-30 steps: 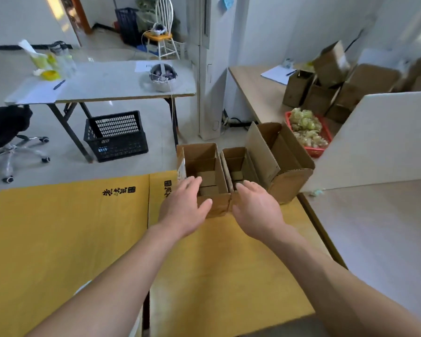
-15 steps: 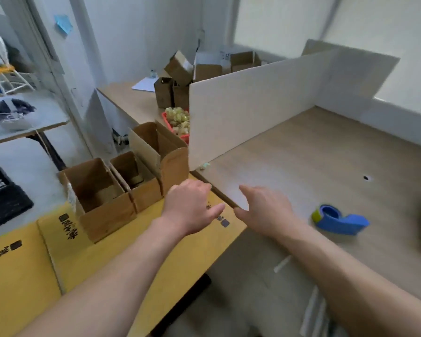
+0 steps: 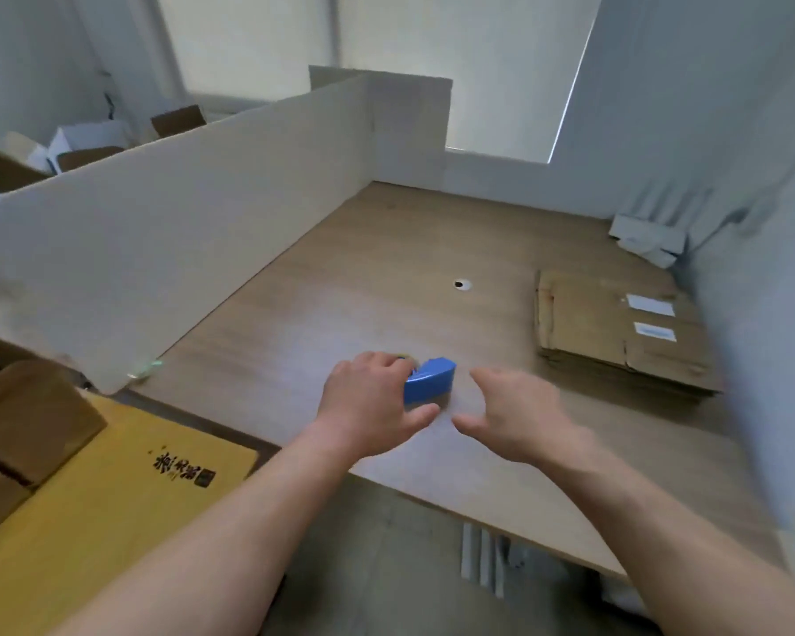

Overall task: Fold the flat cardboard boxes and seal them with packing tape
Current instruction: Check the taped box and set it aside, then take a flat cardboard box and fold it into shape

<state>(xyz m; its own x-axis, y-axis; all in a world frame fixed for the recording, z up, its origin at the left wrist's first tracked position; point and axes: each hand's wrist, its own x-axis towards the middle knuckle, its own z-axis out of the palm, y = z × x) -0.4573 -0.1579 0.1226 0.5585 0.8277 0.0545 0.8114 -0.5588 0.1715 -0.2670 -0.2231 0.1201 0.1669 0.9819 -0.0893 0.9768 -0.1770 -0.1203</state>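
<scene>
Blue tape dispenser (image 3: 432, 383) lies partly beneath the left hand (image 3: 370, 403), fingers relaxed, thumb clear; right hand (image 3: 512, 417) spread, empty, just right of it.

One head-worn wide-angle camera looks forward and down from the near edge of the desk (image 3: 386, 277), close above it, spanning the partition (image 3: 180, 231) at left to the flat boxes (image 3: 611, 332) at right.
</scene>
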